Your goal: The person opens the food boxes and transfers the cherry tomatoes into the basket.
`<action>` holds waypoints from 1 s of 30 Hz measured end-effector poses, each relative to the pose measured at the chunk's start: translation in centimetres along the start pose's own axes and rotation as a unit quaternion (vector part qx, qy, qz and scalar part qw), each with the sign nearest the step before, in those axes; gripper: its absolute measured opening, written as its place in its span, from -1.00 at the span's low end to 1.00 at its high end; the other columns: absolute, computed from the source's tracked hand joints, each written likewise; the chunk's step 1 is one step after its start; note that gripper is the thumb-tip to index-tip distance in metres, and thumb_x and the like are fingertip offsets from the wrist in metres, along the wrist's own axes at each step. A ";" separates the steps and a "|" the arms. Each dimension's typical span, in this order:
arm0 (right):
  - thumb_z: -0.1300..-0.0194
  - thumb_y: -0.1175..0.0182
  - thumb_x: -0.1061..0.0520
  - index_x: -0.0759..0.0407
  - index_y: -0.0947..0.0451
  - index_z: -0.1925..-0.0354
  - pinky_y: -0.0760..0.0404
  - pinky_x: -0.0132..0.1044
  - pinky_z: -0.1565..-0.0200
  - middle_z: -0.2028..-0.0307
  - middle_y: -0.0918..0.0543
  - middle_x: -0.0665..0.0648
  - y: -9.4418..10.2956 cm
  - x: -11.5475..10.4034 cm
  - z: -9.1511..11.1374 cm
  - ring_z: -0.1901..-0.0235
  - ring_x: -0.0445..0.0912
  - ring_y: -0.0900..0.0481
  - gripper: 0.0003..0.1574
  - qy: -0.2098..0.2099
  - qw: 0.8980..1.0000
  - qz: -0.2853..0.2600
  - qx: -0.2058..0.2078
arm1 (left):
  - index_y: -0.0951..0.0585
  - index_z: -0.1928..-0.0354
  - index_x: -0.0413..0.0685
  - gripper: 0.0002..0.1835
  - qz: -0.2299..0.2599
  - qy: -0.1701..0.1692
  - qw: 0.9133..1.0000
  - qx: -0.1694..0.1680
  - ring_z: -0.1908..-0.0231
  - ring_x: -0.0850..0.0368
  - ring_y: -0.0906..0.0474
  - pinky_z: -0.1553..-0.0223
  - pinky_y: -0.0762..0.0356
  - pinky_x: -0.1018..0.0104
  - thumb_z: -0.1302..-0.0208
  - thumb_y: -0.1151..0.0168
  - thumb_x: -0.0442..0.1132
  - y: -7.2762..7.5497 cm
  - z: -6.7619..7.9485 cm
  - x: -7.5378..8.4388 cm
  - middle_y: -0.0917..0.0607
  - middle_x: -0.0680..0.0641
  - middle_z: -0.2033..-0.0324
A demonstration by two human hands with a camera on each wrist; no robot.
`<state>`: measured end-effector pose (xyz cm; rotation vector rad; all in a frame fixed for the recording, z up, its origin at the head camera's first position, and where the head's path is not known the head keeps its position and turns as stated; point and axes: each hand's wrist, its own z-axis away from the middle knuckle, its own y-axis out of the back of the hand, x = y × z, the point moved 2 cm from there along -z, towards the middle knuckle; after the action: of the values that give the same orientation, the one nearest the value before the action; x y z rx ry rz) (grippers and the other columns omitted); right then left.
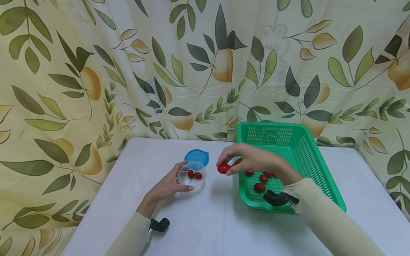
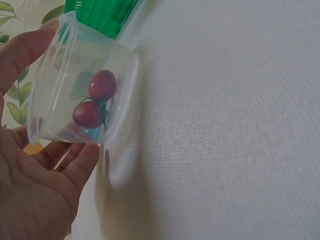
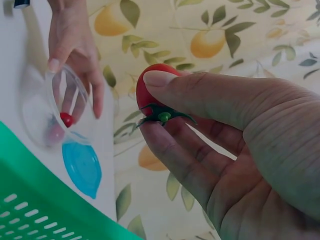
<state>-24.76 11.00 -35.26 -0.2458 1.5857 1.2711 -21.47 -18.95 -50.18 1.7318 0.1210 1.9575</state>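
My left hand (image 1: 168, 185) grips a clear plastic tub (image 1: 199, 185) on the table, thumb on the near side and fingers round the far side. Two small red tomatoes (image 2: 102, 85) lie at the bottom of the tub, with green stems showing in the left wrist view. Between thumb and fingertips, my right hand (image 1: 248, 157) pinches another cherry tomato (image 3: 150, 92), its green calyx facing the wrist camera. That hand is in the air between the tub and the green basket (image 1: 327, 181). Several more tomatoes (image 1: 259, 187) lie in the basket, partly hidden by the right forearm.
A blue lid (image 1: 197, 156) lies just behind the tub, partly seen through it. The white-covered table (image 1: 192, 235) ends at a leaf-and-fruit patterned curtain (image 1: 142, 63). Each wrist carries a black camera mount (image 1: 159, 224).
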 end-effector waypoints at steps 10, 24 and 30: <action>-0.26 -0.44 0.14 -0.05 -0.68 -0.09 -0.71 -0.20 0.01 -0.06 -0.66 0.02 0.7 0.9 1.4 -0.08 0.03 -0.59 -0.58 0.009 1.000 0.001 0.015 | -0.14 -0.55 0.39 0.08 0.006 -0.002 1.000 -0.004 -0.52 -0.23 -0.04 -0.36 -0.28 -0.32 -0.05 -0.60 0.01 0.0 -0.1 -0.1 -0.20 -0.07 -0.53; -0.28 -0.42 0.10 -0.05 -0.67 -0.10 -0.69 -0.11 -0.01 -0.06 -0.67 0.01 1.9 2.2 3.8 -0.01 0.06 -0.61 -0.59 -0.014 0.999 -0.026 0.041 | -0.14 -0.54 0.39 0.08 0.009 0.001 1.000 -0.002 -0.52 -0.20 -0.04 -0.37 -0.28 -0.30 -0.03 -0.61 0.01 0.0 0.0 0.0 -0.24 -0.05 -0.51; -0.27 -0.43 0.09 -0.10 -0.67 -0.08 -0.68 -0.12 -0.04 -0.02 -0.69 0.01 2.4 3.0 4.7 -0.05 0.06 -0.59 -0.60 -0.016 0.999 -0.018 0.046 | -0.13 -0.56 0.34 0.09 0.008 -0.003 1.000 -0.002 -0.52 -0.26 -0.04 -0.37 -0.26 -0.33 -0.05 -0.60 -0.01 0.0 0.0 0.0 -0.23 -0.09 -0.51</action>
<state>-24.98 17.09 -35.78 -0.1943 1.6010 1.1673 -21.44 -18.90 -50.14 1.7405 0.1025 1.9630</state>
